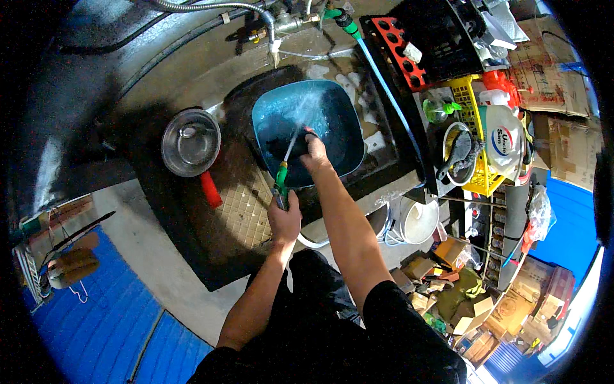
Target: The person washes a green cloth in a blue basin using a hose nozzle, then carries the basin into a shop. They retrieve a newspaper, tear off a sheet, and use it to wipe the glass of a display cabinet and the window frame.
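My left hand (285, 221) grips a green hose spray nozzle (281, 175) at the near edge of a blue-grey rounded basin (257, 108). A narrow water jet (290, 145) leaves the nozzle and splashes against the basin's far inner wall. Reaching over the near rim, my right hand (315, 152) is inside the basin, its fingers on a dark object with a red part (308, 129). Shadow and spray blur that object's outline, so its kind is unclear. The basin rests in a dark, wet sink area.
A metal pan (189, 146) with a red handle (210, 189) stands left of the basin. A light-blue hose (383, 86) runs down the right side. Beyond it are a yellow plastic basket (472, 177), a large jug (501, 139) and a bowl holding a black brush (458, 151). White buckets (418, 221) stand below.
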A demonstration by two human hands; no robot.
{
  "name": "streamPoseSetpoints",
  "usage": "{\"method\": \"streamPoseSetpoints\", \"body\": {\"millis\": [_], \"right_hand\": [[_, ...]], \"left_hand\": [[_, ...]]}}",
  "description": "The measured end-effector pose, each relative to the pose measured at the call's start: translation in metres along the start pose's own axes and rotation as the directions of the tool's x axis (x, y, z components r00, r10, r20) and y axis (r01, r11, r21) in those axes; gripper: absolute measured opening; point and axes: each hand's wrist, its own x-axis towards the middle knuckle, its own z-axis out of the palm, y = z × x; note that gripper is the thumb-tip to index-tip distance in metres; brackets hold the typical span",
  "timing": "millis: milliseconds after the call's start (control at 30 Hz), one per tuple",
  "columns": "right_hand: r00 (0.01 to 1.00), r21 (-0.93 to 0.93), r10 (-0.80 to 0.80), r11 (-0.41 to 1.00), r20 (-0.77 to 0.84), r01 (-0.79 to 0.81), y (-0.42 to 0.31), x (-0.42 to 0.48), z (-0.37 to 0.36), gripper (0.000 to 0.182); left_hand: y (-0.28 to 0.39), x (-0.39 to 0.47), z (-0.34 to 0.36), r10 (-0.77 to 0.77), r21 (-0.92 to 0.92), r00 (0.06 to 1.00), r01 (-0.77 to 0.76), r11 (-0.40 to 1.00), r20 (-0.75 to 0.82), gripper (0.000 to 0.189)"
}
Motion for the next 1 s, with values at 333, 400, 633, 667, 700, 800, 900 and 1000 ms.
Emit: {"method": "streamPoseSetpoints", "body": {"millis": [333, 400, 633, 667, 700, 800, 900, 1000], "right_hand": [[0.73, -0.966, -0.644, -0.06, 0.23, 0.251, -0.012, 0.005, 0.012, 0.053], [0.706, -0.913, -0.589, -0.342, 0.394, 0.224, -0.009, 0.005, 0.007, 0.065], [0.69, -0.716, -0.442, -0.681, 0.573, 0.157, -0.005, 0.05, 0.011, 0.042], [0.696, -0.687, -0.403, -0.704, 0.595, 0.179, -0.01, 0.059, 0.011, 0.031], [0.592, -0.6, -0.388, -0.772, 0.706, 0.209, -0.017, 0.077, -0.001, 0.028], [0.8, -0.814, -0.346, -0.51, 0.49, 0.278, -0.04, 0.088, 0.028, 0.027], [0.67, -0.788, -0.48, -0.553, 0.566, 0.27, -0.019, 0.062, 0.014, 0.031], [0.479, -0.572, -0.367, -0.713, 0.797, 0.406, -0.012, 0.015, 0.001, 0.047]], "left_hand": [[-0.028, 0.013, -0.004, 0.077, 0.164, 0.995, -0.065, 0.984, -0.07, 0.031], [-0.03, 0.019, 0.003, 0.081, 0.165, 0.995, -0.072, 0.984, -0.05, 0.031], [-0.034, 0.036, 0.008, 0.043, 0.184, 0.999, -0.037, 0.982, -0.031, 0.029], [-0.042, 0.04, 0.007, 0.012, 0.172, 0.999, -0.006, 0.985, -0.036, 0.028], [-0.044, 0.042, 0.01, 0.013, 0.172, 1.0, -0.009, 0.985, -0.023, 0.027], [-0.044, 0.043, 0.012, 0.056, 0.182, 0.998, -0.054, 0.982, -0.008, 0.025], [-0.035, 0.043, 0.014, 0.032, 0.164, 0.999, -0.027, 0.986, -0.026, 0.024], [-0.048, 0.048, 0.012, 0.084, 0.146, 0.995, -0.075, 0.986, -0.055, 0.023]]}}
